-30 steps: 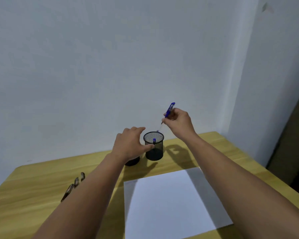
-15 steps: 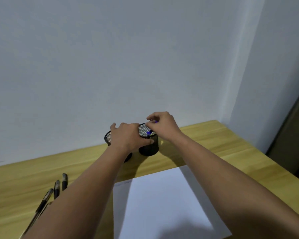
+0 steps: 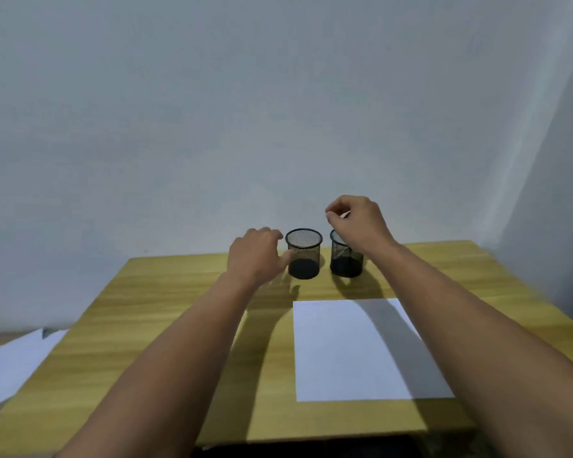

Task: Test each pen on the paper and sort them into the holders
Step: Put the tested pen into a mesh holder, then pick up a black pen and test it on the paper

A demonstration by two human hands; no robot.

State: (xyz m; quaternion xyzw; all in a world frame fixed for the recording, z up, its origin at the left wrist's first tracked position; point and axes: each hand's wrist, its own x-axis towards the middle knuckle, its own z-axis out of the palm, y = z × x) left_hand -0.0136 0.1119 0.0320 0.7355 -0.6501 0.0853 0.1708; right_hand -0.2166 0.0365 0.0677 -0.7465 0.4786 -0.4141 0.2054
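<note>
Two black mesh holders stand near the wall on the wooden table (image 3: 166, 312). My left hand (image 3: 255, 256) hovers just left of the left holder (image 3: 303, 254), its thumb at the holder's side and its fingers relaxed. That holder looks empty. My right hand (image 3: 358, 223) hangs above the right holder (image 3: 346, 259) with fingers loosely curled and nothing in them. A pale pen shaft (image 3: 343, 252) leans inside the right holder. The white test paper (image 3: 361, 348) lies in front of the holders, under my right forearm. No other pens are in view.
More white sheets (image 3: 10, 365) lie lower down beyond the table's left edge. The wall rises directly behind the holders, with a corner at the right. The table's front edge runs along the bottom of the view.
My right hand dropped the blue pen into the right holder, let go and lifted above it. My left hand came off that holder and moved left. The view shifted, so the loose pens are out of sight.
</note>
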